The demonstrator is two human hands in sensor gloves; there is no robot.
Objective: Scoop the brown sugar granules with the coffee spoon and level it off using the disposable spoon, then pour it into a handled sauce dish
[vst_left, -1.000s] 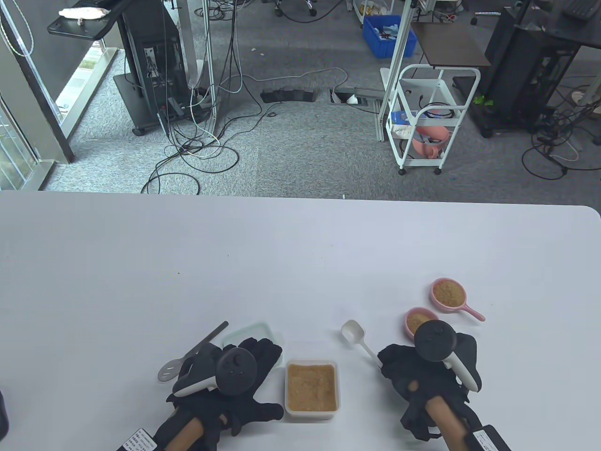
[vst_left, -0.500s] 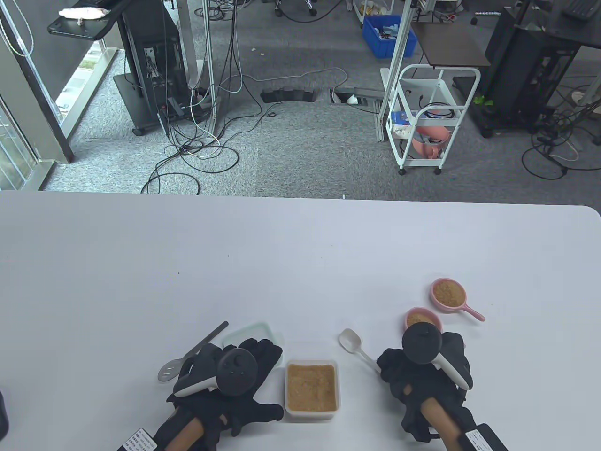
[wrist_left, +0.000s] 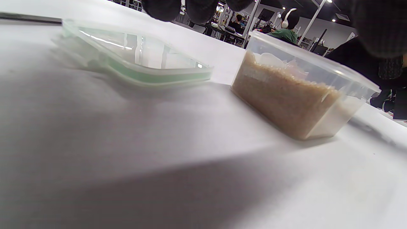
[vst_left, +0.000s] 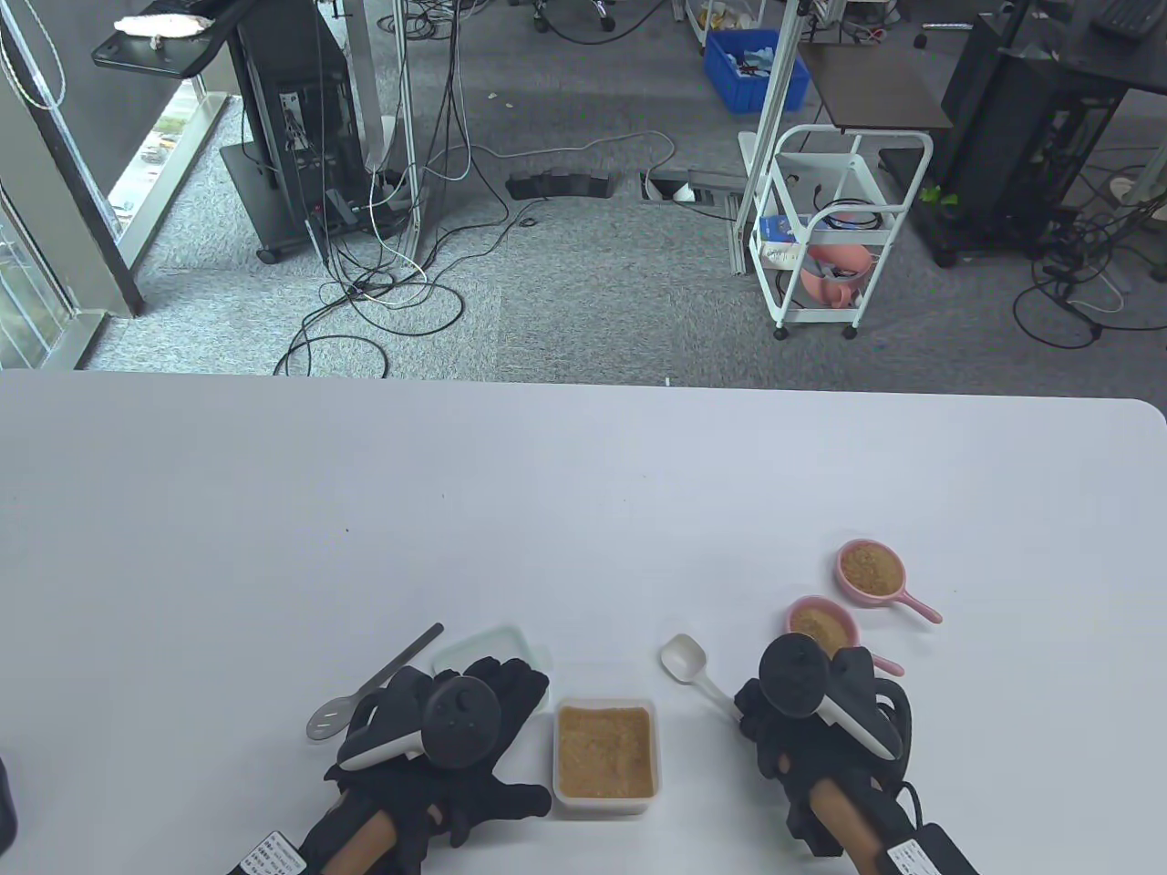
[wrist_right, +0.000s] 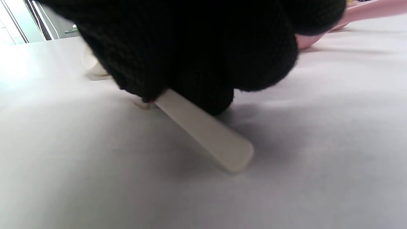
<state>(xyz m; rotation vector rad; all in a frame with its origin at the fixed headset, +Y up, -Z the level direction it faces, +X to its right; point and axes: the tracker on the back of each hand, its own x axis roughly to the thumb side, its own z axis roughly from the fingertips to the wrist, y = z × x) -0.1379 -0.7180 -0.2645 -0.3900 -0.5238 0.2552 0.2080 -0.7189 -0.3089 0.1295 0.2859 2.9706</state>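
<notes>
On the left of the white bench (vst_left: 583, 510), a grey disposable spoon (vst_left: 369, 684) lies with its bowl toward you and its handle pointing away to the right, just beside your left hand (vst_left: 456, 729). That hand rests flat, palm down, fingers (wrist_left: 162, 8) straight and relaxed, holding nothing — the fingertips lie over the near edge of a clear lid with a green rim (vst_left: 483, 645), which sits flat on the bench. Just right of your left hand stands the open rectangular plastic container (vst_left: 604, 797), filled with brown sugar granules (vst_left: 605, 749) to a fairly even surface. Next comes the white coffee spoon (vst_left: 686, 658): its bowl is up and empty, near the container's far right corner, and its handle runs back under your right hand (vst_left: 821, 729). In the right wrist view the fingers (wrist_right: 222, 57) are curled down over the handle, pinching it, while the handle's free end touches the bench. Beyond and to the right of that hand sit two pink handled sauce dishes, both holding brown sugar — the nearer dish (vst_left: 823, 624) lies just beside the tracker on your hand, the farther dish (vst_left: 872, 570) a little beyond it, handles pointing right.
</notes>
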